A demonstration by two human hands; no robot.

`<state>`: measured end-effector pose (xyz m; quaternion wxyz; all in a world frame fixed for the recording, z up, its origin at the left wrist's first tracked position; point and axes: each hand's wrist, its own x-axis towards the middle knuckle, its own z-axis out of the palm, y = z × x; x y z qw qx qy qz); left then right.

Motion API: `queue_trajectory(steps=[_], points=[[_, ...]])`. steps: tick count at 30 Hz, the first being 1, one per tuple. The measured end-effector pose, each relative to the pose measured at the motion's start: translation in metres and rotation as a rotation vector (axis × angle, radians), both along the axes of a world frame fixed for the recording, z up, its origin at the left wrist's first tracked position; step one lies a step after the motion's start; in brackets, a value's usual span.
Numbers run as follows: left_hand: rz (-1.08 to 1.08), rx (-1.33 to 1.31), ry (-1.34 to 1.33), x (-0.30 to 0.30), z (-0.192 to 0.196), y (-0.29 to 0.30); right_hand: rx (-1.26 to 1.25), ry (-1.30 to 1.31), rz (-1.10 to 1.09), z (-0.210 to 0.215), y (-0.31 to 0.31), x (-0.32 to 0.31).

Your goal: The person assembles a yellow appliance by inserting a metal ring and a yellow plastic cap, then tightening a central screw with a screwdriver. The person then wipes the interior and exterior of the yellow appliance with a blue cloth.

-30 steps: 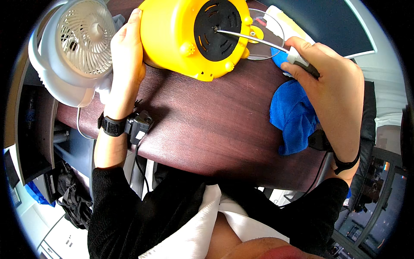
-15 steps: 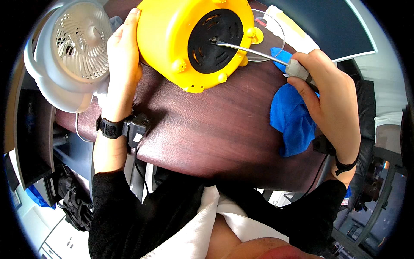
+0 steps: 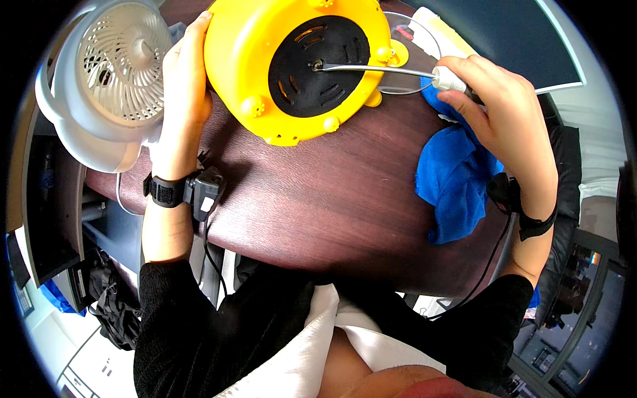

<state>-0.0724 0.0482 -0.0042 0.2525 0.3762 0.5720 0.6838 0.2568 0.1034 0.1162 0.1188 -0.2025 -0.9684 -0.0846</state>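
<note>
A rounded yellow appliance [image 3: 239,66] lies tipped at the far side of the table, its underside with small knobby feet facing me. Set into that underside is a round black vented plate [image 3: 292,83]. My left hand [image 3: 189,73] grips the appliance's left side; its fingertips are partly hidden behind it. In my right hand [image 3: 507,99] is a screwdriver [image 3: 385,69], fingers wrapped round its pale handle. The long metal shaft points left, and its tip meets the hole at the middle of the black plate.
A white fan [image 3: 126,66] stands left of my left hand on the dark wooden table [image 3: 318,199]. A crumpled blue cloth [image 3: 451,179] lies below my right hand. Behind the screwdriver is a clear round lid [image 3: 405,83]. A dark screen [image 3: 517,40] rises at the far right.
The yellow appliance has tilted and shifted slightly left, showing its underside more squarely. My right hand has moved a little up and left with the screwdriver, whose tip stays at the plate's middle.
</note>
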Motion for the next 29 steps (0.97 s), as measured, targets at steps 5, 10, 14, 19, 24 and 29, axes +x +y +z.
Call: queue_trajectory(steps=[5,10,14,19,24,29], points=[[-0.016,-0.056,-0.197,-0.007,-0.002,0.002,-0.131,0.045,-0.043,-0.013,-0.005,0.004],[-0.006,0.018,-0.099,-0.005,-0.005,0.001,-0.224,0.128,-0.071,-0.027,-0.013,0.011],[-0.003,-0.056,-0.104,-0.005,-0.002,-0.002,-0.256,0.144,-0.071,-0.028,-0.017,0.01],[0.0,0.004,-0.021,-0.01,-0.008,0.001,-0.271,0.171,-0.048,-0.031,-0.013,0.011],[-0.001,0.015,0.095,-0.012,-0.012,0.001,-0.292,0.161,-0.037,-0.032,-0.011,0.013],[0.034,0.044,0.71,-0.038,-0.034,0.002,-0.368,0.191,-0.036,-0.037,-0.01,0.013]])
